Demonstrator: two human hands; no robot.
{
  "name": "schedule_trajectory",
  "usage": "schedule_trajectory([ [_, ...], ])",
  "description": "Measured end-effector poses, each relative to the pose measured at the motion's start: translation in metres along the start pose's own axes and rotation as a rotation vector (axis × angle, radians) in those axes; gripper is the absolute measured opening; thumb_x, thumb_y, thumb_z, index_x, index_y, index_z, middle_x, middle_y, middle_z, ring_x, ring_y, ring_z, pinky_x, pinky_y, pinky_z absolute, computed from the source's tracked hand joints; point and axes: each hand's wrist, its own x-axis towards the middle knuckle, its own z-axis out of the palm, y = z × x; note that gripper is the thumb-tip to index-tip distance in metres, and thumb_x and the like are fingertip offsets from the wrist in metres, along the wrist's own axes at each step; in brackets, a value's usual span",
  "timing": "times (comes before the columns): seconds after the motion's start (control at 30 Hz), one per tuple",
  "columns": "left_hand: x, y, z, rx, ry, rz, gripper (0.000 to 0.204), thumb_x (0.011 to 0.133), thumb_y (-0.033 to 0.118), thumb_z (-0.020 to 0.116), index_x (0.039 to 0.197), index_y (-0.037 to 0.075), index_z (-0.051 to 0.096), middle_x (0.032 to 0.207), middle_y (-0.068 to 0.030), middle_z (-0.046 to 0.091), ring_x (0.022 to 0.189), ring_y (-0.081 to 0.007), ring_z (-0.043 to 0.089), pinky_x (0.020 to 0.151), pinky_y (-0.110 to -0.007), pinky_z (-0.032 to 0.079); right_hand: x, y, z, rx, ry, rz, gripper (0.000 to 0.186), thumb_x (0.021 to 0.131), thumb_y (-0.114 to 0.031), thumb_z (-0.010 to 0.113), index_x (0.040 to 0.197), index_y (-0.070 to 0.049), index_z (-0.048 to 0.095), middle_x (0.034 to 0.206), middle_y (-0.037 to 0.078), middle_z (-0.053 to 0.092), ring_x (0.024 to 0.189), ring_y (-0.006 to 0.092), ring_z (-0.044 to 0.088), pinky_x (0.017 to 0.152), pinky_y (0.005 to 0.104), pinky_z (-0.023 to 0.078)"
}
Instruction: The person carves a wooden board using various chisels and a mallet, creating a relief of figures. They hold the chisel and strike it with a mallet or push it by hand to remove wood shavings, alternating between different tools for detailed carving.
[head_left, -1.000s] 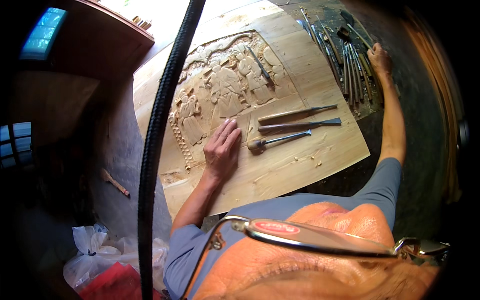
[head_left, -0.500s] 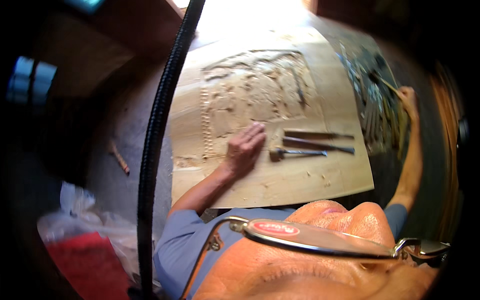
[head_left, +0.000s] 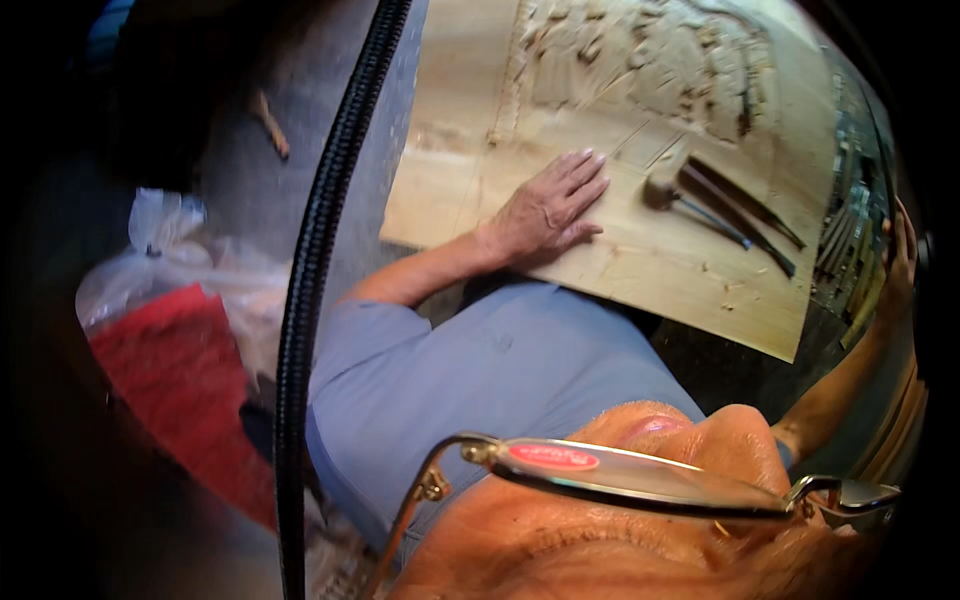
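My left hand (head_left: 555, 207) lies flat, palm down, on a pale wooden board (head_left: 700, 290), its fingers stretched out and holding nothing. Beyond the fingertips, figures carved in relief (head_left: 660, 65) cover the far part of the board. Right of the hand rest a carving tool with a rounded wooden end (head_left: 660, 193) and a thin metal shaft, and two long dark chisels (head_left: 735, 190). At the far right, my right hand (head_left: 902, 245) is beside a pile of carving tools (head_left: 848, 225). The dark picture rim partly hides its fingers, and whether it holds anything does not show.
A black braided cable (head_left: 325, 220) crosses the view on the left. A red cloth or sheet (head_left: 180, 370) and clear plastic bags (head_left: 170, 260) lie at lower left. A small wooden stick (head_left: 270, 125) lies on the grey floor. Brown planks (head_left: 890, 425) stand at lower right.
The view has shifted, so the board appears farther up and right. My left hand now rests nearer the board's close edge. The thin brush-like stick at my right hand no longer shows.
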Motion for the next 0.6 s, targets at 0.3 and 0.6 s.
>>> schedule_trajectory([
  [0.3,-0.008,0.003,-0.027,-0.051,0.290,0.419,0.048,0.098,0.021,0.079,0.142,0.005,0.069,0.156,-0.0185,0.065,0.144,-0.0357,0.063,0.120,-0.050,0.055,-0.189,-0.147,0.165,0.458,-0.338,0.213,0.038,0.114,-0.021,0.066,0.147,-0.002,0.069,0.098,0.008,0.080,0.060,0.0009,0.052,0.050,0.0169,0.034],
  [0.6,0.093,-0.020,0.015,0.050,0.573,0.690,0.028,0.100,0.020,0.068,0.126,0.012,0.066,0.101,0.0012,0.066,0.082,-0.0101,0.066,0.063,-0.026,0.054,-0.227,-0.181,0.222,0.408,-0.563,0.457,0.038,0.116,-0.026,0.064,0.143,-0.002,0.071,0.088,0.007,0.074,0.050,0.0028,0.044,0.046,0.0190,0.032],
])
